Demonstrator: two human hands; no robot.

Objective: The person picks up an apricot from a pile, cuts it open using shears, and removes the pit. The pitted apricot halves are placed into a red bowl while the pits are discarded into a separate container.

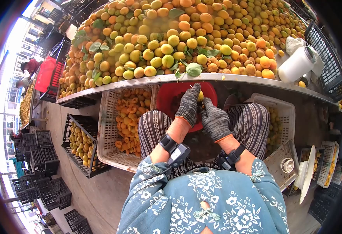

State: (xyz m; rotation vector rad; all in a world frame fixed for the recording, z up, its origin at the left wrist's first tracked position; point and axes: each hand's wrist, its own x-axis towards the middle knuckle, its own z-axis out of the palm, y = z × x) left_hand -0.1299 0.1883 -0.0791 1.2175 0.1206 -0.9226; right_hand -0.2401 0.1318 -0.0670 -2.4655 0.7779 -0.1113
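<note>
Both my hands wear dark grey knit gloves with orange cuffs and meet over a red basin (210, 90) below the table edge. A yellow apricot (200, 96) shows between them. My left hand (188, 104) is closed around the apricot, its fingers pointing up. Close against the fruit's lower right side, my right hand (215, 120) has its fingers curled in; whatever they grip is hidden. To the left of my knees, a white crate (105, 128) holds split orange apricot halves (128, 121).
A metal-edged table (147, 81) heaped with whole apricots (167, 48) spans the front. A white jug (295, 65) stands at its right. A black crate (95, 156) of fruit sits left; another pale crate (289, 113) is by my right knee. Stacked black crates (42, 160) stand farther left.
</note>
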